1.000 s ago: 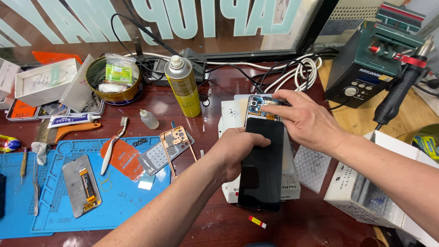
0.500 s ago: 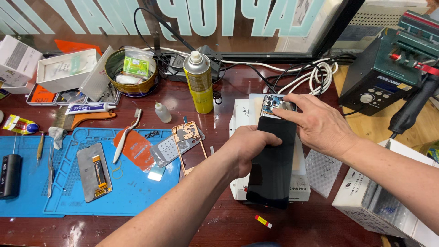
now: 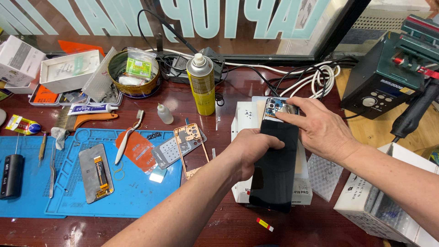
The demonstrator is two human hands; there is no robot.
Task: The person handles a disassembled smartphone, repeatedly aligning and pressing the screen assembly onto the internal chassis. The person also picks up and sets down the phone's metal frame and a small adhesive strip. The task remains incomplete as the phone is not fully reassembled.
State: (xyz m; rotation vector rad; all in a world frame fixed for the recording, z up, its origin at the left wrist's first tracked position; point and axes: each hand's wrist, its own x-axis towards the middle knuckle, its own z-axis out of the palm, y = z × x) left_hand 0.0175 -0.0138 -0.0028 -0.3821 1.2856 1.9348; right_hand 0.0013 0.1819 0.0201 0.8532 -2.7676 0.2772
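At nine o'clock on the bench, a blue mat (image 3: 132,192) holds loose parts: a black cylinder (image 3: 11,176) at its far left, tweezers (image 3: 52,167) beside that, then a screen module (image 3: 96,173) lying face down with its orange flex showing. Just right of it, a white toothbrush (image 3: 126,137) lies tilted across an orange card (image 3: 136,150). A copper-coloured phone frame (image 3: 191,146) sits at the mat's right edge, over a grey plate.

Toward eleven o'clock: white boxes (image 3: 64,71), a round tin (image 3: 132,75) stuffed with packets, a white tube (image 3: 91,109), a small dropper bottle (image 3: 164,114). At twelve, a yellow spray can (image 3: 201,84) stands upright, with a tangle of black and white cables (image 3: 315,77) behind it.

Centre, slightly right: the phone (image 3: 276,164) lies dark screen up on a white box (image 3: 302,190), its upper end open with the board exposed. Left hand (image 3: 249,153) is clamped on the phone's left edge, thumb over the glass near the top. Right hand (image 3: 320,130) comes in from three o'clock, fingers pressed flat on the exposed upper end. Hands close together, not touching each other as far as I can tell.

At two o'clock, a dark green rework station (image 3: 388,77), black handpiece (image 3: 414,114) hanging beside it. At four o'clock, a white carton (image 3: 379,196).
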